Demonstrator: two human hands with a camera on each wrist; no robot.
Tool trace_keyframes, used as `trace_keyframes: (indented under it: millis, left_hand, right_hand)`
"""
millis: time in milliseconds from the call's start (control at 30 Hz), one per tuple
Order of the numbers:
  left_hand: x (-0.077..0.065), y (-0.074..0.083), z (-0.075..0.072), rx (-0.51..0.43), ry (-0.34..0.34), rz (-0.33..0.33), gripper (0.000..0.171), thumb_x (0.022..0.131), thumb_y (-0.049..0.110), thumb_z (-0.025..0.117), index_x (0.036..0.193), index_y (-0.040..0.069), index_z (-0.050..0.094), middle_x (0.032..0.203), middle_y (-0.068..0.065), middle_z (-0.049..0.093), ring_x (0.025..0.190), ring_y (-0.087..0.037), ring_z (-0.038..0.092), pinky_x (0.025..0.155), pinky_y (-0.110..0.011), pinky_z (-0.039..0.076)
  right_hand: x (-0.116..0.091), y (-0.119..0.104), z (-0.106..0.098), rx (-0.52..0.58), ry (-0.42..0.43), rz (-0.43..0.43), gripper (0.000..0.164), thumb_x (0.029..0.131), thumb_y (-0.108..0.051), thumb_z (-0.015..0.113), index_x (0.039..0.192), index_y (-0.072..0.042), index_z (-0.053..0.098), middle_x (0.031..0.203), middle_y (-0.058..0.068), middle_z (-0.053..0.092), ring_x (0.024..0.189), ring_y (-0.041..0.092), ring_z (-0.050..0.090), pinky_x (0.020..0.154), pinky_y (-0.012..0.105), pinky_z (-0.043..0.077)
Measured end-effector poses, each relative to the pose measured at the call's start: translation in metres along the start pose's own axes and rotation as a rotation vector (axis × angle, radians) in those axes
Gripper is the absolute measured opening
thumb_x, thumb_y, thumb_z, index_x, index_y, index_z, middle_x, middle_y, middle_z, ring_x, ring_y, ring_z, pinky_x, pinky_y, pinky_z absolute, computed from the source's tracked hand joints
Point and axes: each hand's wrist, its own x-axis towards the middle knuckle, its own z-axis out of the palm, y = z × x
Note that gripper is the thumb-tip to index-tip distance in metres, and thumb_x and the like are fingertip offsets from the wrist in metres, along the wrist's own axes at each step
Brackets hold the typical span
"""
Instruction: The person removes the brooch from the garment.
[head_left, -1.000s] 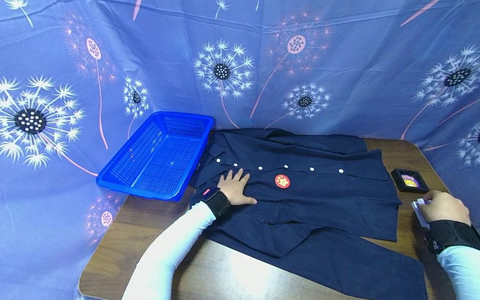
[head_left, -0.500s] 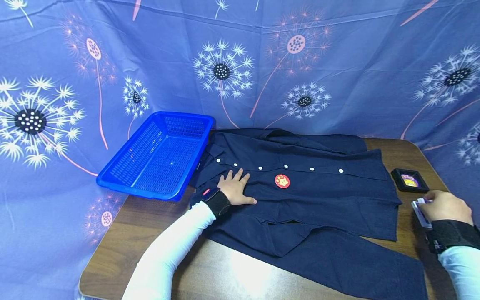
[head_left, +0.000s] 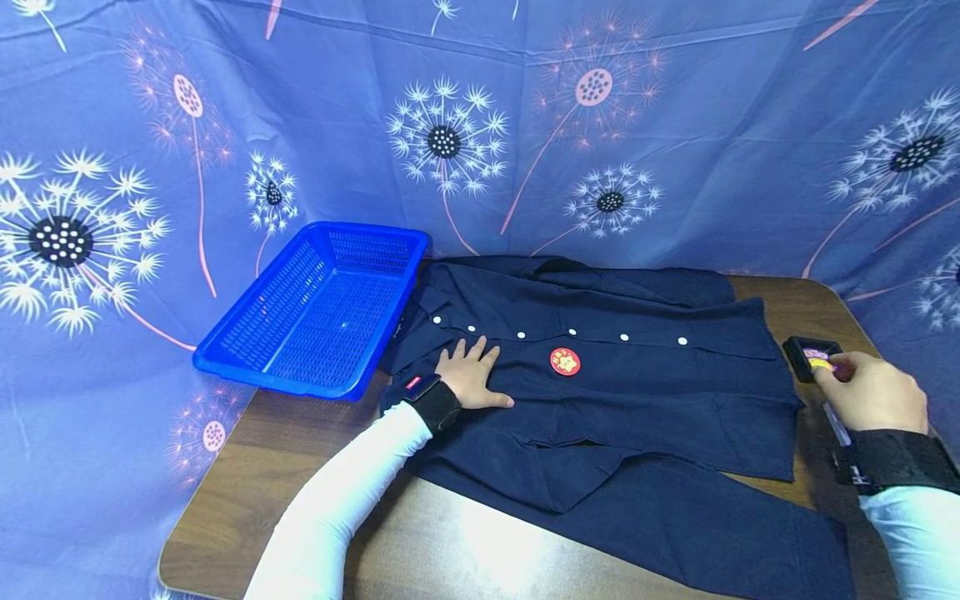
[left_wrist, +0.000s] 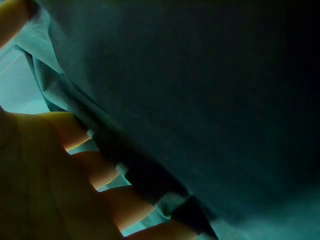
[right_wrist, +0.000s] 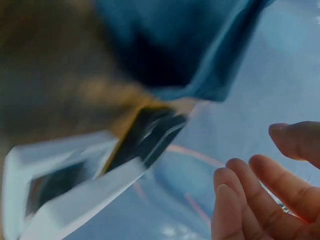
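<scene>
A navy long-sleeved shirt (head_left: pixel 637 400) with white buttons lies spread out, its collar toward the left. My left hand (head_left: pixel 471 383) rests on its upper front, fingers spread. On the shirt front sits a round red badge (head_left: pixel 565 362) with a yellow star. Past the hem, a small black square tray (head_left: pixel 797 360) holds a purple and yellow piece (head_left: pixel 817 358), partly covered by my right hand (head_left: pixel 873 396). In the right wrist view the thumb and fingertips (right_wrist: pixel 232 162) stand apart with nothing between them. A white-rimmed tray (right_wrist: pixel 85 195) lies beside the black one.
A blue perforated plastic basket (head_left: pixel 375 250) stands at the left, against the shirt's collar. The wooden table (head_left: pixel 300 475) has rounded corners. A blue dandelion-print cloth (head_left: pixel 510 108) hangs right behind it.
My right hand has left the white-rimmed tray and moved slightly forward and left, over the black tray. The left hand, shirt and badge have stayed put.
</scene>
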Motion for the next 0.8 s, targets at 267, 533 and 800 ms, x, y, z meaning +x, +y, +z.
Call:
trace_keyframes:
  millis: [267,533,800]
  left_hand:
    - [-0.001,0.0,0.001,-0.003,-0.003,0.0,0.099,0.079,0.072,0.061,0.157,0.022,0.024,0.165,-0.009,0.015,0.15,-0.043,0.014,0.118,-0.061,0.019]
    - [-0.001,0.0,0.002,-0.005,-0.002,-0.006,0.098,0.08,0.071,0.061,0.157,0.022,0.024,0.165,-0.008,0.014,0.15,-0.043,0.014,0.118,-0.06,0.018]
    - [0.0,0.0,0.001,0.005,0.006,-0.005,0.098,0.08,0.07,0.061,0.156,0.021,0.025,0.165,-0.009,0.015,0.15,-0.043,0.015,0.118,-0.06,0.019]
  right_hand:
    - [0.006,-0.038,0.006,0.184,0.11,-0.163,0.033,0.09,-0.021,0.062,0.111,0.005,0.066,0.099,0.031,0.068,0.068,0.024,0.067,0.06,0.049,0.04]
    - [0.01,-0.077,0.016,0.303,0.125,-0.227,0.037,0.092,-0.025,0.065,0.115,0.003,0.067,0.096,0.028,0.07,0.064,-0.033,0.024,0.057,0.03,0.04]
    - [0.009,-0.115,0.027,0.366,0.075,-0.316,0.036,0.092,-0.026,0.066,0.115,0.001,0.068,0.097,0.025,0.072,0.066,0.001,0.062,0.062,0.036,0.047]
